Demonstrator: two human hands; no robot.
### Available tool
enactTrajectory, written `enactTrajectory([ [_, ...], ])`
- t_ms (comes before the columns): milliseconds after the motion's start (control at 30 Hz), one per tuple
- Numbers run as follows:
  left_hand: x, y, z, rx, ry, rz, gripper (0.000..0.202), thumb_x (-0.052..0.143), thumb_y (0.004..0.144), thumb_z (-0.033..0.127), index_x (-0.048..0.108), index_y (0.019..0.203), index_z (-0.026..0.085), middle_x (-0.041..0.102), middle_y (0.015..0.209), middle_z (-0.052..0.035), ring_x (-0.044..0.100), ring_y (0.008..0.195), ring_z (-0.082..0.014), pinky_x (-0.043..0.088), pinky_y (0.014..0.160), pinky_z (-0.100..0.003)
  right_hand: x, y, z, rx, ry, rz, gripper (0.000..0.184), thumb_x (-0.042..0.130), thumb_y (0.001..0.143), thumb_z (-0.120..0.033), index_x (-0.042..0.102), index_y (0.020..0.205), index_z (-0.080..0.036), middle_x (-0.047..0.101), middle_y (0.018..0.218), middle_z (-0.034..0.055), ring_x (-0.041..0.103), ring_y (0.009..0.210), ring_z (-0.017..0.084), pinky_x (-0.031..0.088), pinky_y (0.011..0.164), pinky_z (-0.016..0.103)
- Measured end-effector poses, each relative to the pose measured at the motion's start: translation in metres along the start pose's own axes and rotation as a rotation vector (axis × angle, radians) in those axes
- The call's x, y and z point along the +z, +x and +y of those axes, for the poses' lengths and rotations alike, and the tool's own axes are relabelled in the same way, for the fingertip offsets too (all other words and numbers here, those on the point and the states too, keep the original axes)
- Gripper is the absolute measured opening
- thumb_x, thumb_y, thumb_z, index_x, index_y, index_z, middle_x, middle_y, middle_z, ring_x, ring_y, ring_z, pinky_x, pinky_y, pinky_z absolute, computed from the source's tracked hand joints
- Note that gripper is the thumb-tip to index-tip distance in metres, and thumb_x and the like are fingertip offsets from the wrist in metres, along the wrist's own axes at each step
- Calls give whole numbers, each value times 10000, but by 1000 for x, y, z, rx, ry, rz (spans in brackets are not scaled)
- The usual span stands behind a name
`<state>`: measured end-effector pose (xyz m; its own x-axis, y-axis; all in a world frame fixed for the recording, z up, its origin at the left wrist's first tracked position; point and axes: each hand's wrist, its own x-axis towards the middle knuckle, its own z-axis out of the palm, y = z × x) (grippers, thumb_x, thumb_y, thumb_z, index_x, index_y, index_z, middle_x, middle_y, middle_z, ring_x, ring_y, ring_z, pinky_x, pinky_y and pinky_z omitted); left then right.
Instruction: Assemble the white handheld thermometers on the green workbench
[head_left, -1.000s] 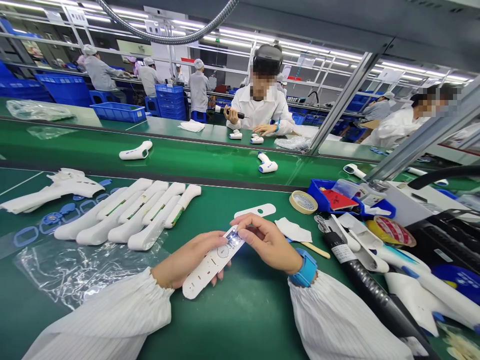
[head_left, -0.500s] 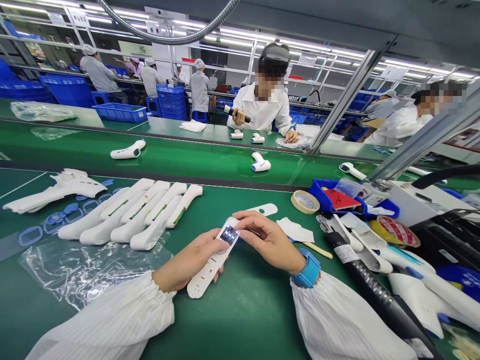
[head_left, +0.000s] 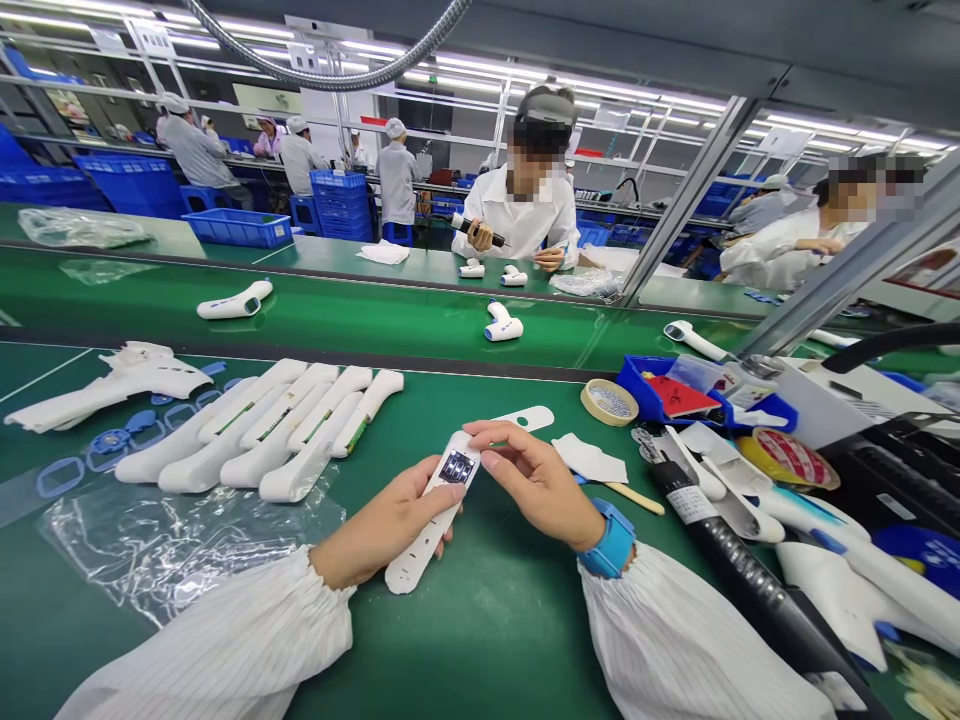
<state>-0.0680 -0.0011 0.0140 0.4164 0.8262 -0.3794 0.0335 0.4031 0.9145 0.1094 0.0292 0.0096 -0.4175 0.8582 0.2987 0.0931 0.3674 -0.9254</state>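
My left hand (head_left: 394, 515) is wrapped round a long white thermometer housing (head_left: 412, 565), with the thumb lying across its face just below a small dark display (head_left: 458, 466). The housing slants up to the right above the green bench. At its upper right edge, my right hand (head_left: 540, 485) has thumb and forefinger bent together, pinching the rim near the display. The remaining fingers of that hand are curled in. Behind the hands lies a white strip-shaped cover (head_left: 531, 418) with a hole. What is under the housing is hidden.
White handle shells (head_left: 289, 470) line up on the left beside clear plastic film (head_left: 187, 540) and blue rings (head_left: 60, 476). A tape roll (head_left: 609, 402), blue bin (head_left: 637, 375) and black tool (head_left: 735, 560) are on the right. Beyond, a green conveyor (head_left: 390, 325) carries thermometers; a co-worker (head_left: 517, 215) sits opposite.
The thermometers on the conveyor have shifted left. The held housing has turned slightly more upright, its lower end moving right. The co-worker opposite has lifted a hand off the plastic bag.
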Motion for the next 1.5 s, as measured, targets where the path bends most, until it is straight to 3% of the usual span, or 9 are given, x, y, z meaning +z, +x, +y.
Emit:
enactTrajectory([
  [200, 1, 1, -3, 12, 5, 2, 312, 536, 791, 388, 464, 1024, 195, 525, 651, 33, 505, 535, -97, 417, 524, -225, 4, 0, 4, -5, -14, 18, 165, 474, 869, -279, 589, 979, -232, 554, 1172, 66, 532, 1071, 176, 461, 889, 346],
  [433, 4, -1, -6, 38, -13, -18, 439, 518, 817, 372, 374, 1202, 215, 548, 672, 28, 533, 573, -110, 436, 575, -249, 11, -1, 2, 14, -70, 35, 295, 434, 883, -307, 503, 1162, -239, 549, 1177, 66, 523, 1067, 181, 453, 900, 353],
  [567, 9, -3, -7, 70, -41, -48, 451, 536, 815, 331, 364, 1213, 207, 542, 694, 29, 541, 609, -111, 456, 603, -253, 16, -3, 3, -12, -135, 8, 400, 528, 830, -299, 455, 1217, -233, 538, 1181, 78, 528, 1047, 195, 450, 903, 363],
  [667, 12, -3, -8, 78, -67, -56, 446, 550, 808, 317, 372, 1199, 198, 538, 708, 26, 543, 635, -113, 470, 626, -260, 19, -3, 3, -6, -163, 27, 405, 566, 803, -289, 477, 1193, -229, 564, 1128, 74, 549, 998, 190, 465, 872, 346],
  [1000, 14, -1, -11, 72, -78, -100, 352, 541, 813, 319, 413, 1112, 184, 566, 706, 11, 559, 616, -122, 464, 613, -278, 16, 0, 5, 61, -139, 109, 250, 462, 868, -327, 608, 1032, -206, 651, 972, 40, 599, 858, 160, 478, 788, 305],
  [1233, 14, -3, -11, 60, -94, -95, 357, 552, 808, 321, 423, 1108, 175, 579, 698, 7, 571, 613, -126, 475, 622, -288, 18, 0, 6, 65, -142, 120, 258, 481, 852, -340, 604, 1034, -205, 646, 959, 43, 597, 827, 157, 481, 739, 288],
  [1500, 12, -1, -11, 66, -138, -103, 292, 563, 799, 360, 483, 1007, 172, 588, 774, -11, 573, 617, -110, 486, 623, -269, 21, 3, 9, 183, -2, 137, 255, 492, 836, -357, 604, 1005, -202, 631, 834, 22, 576, 705, 137, 474, 644, 263],
])
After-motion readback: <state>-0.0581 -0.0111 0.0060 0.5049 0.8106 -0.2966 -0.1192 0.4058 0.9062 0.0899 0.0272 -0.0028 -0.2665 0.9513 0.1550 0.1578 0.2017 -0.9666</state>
